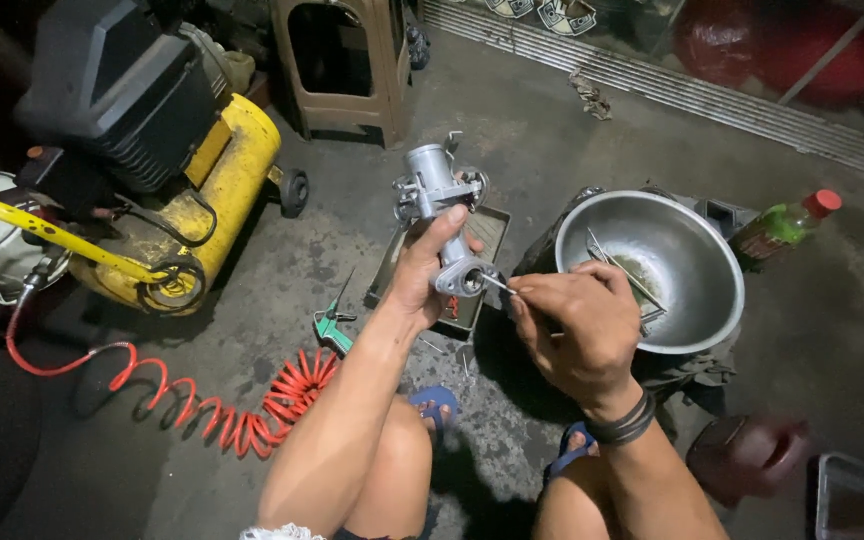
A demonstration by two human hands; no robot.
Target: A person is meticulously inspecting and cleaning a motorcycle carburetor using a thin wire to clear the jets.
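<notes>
Two hands work over our knees: our left hand (pixel 424 272) wraps its grip around a silver carburetor body (pixel 439 205), held upright above the concrete floor (pixel 552 130). Our right hand (pixel 577 325) pinches a thin metal pin (pixel 498 284), its tip at the carburetor's lower flange. Just beyond the right grip sits a steel bowl (pixel 697 265); behind the left, a small metal tray (pixel 487 232). Farther left lie a coiled red air hose (pixel 242 425) and a yellow compressor (pixel 217 190).
</notes>
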